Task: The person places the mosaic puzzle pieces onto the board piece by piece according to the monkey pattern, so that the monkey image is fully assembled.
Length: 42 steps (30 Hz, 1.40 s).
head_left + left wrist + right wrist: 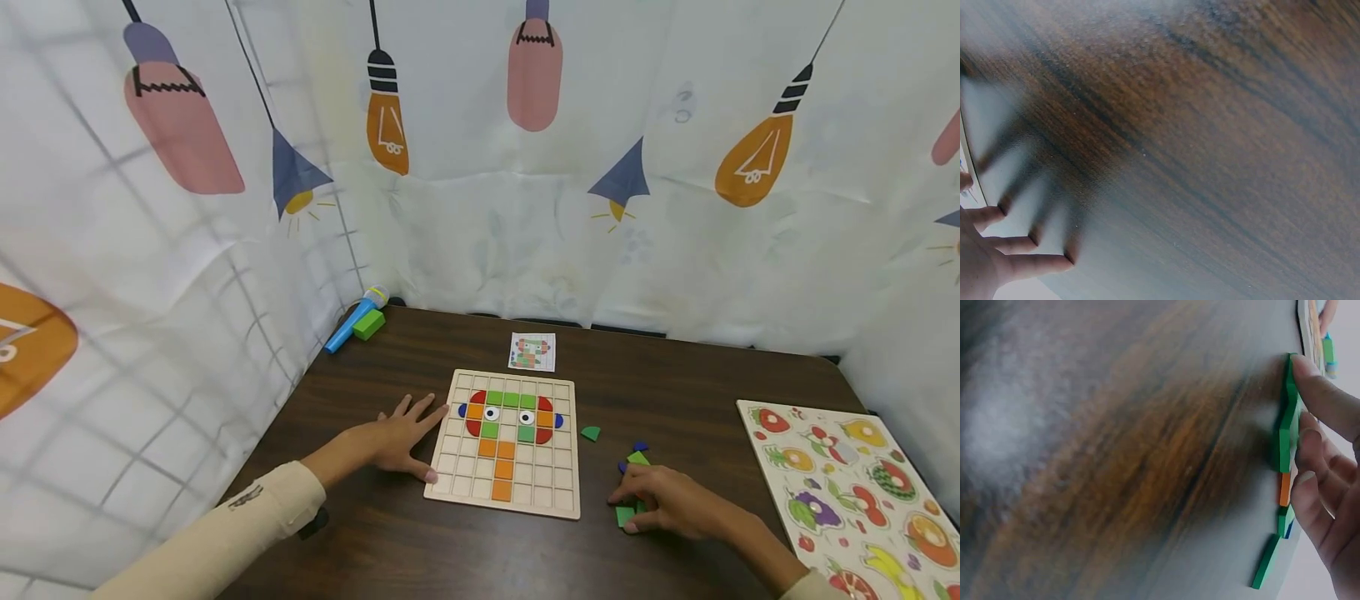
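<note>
A square wooden grid board lies mid-table, with red, orange, green and blue pieces and two eye tiles forming a face-like figure on it. My left hand rests spread at the board's left edge, the thumb near its lower left corner. To the board's right, my right hand is bent over a loose group of pieces, partly hiding them. Its thumb touches a green piece lying on the table in the right wrist view, beside an orange piece. A blue piece lies just beyond the fingers.
A small printed card with a similar figure lies behind the board. At the far left are a blue toy microphone and a green block. A fruit puzzle board occupies the right side. One green quarter-round piece lies apart.
</note>
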Each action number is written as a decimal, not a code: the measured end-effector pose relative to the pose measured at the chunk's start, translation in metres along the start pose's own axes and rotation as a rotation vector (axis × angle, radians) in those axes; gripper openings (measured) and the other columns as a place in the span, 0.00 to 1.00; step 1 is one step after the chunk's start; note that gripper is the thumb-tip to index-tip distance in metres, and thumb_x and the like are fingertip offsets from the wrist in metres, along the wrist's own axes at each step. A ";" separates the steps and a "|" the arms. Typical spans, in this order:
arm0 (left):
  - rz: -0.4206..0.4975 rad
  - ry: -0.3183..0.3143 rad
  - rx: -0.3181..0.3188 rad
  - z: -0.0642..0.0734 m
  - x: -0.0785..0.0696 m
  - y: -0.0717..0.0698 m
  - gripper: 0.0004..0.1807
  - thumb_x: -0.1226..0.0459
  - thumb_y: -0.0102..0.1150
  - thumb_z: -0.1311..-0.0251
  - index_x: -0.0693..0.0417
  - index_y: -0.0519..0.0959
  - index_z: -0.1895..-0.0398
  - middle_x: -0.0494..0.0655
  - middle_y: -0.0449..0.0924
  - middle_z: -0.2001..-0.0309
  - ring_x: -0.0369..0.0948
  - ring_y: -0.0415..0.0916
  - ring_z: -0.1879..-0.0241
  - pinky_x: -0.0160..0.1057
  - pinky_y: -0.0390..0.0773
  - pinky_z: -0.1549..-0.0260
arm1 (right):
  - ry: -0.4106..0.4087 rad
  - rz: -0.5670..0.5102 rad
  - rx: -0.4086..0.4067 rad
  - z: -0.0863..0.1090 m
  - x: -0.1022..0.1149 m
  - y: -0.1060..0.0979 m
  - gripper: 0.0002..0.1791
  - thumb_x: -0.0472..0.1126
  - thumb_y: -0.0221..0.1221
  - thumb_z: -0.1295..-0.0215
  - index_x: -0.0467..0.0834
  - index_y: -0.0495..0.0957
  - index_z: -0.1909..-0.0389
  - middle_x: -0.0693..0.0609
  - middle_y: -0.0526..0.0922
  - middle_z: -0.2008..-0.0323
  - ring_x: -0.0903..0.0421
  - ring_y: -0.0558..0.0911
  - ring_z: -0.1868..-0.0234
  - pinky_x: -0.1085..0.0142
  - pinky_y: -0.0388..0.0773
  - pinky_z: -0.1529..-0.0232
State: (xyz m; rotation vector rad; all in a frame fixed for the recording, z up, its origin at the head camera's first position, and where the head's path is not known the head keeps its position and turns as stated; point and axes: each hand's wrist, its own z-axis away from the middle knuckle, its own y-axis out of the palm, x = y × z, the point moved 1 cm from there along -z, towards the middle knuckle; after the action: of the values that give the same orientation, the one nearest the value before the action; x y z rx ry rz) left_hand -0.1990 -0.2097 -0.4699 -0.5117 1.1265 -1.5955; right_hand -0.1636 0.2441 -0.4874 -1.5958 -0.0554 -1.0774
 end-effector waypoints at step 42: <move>0.013 -0.004 -0.004 -0.001 0.002 0.001 0.62 0.30 0.63 0.49 0.41 0.43 0.18 0.57 0.36 0.18 0.69 0.37 0.23 0.78 0.57 0.39 | -0.029 -0.117 -0.130 -0.069 0.042 0.018 0.16 0.51 0.63 0.31 0.46 0.80 0.49 0.63 0.75 0.71 0.71 0.70 0.75 0.73 0.72 0.74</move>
State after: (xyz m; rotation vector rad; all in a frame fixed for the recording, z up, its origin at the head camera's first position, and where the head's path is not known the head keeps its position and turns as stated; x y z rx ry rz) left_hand -0.1998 -0.2111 -0.4713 -0.5090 1.1274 -1.5805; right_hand -0.1709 0.1618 -0.4785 -1.7428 -0.1014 -1.1679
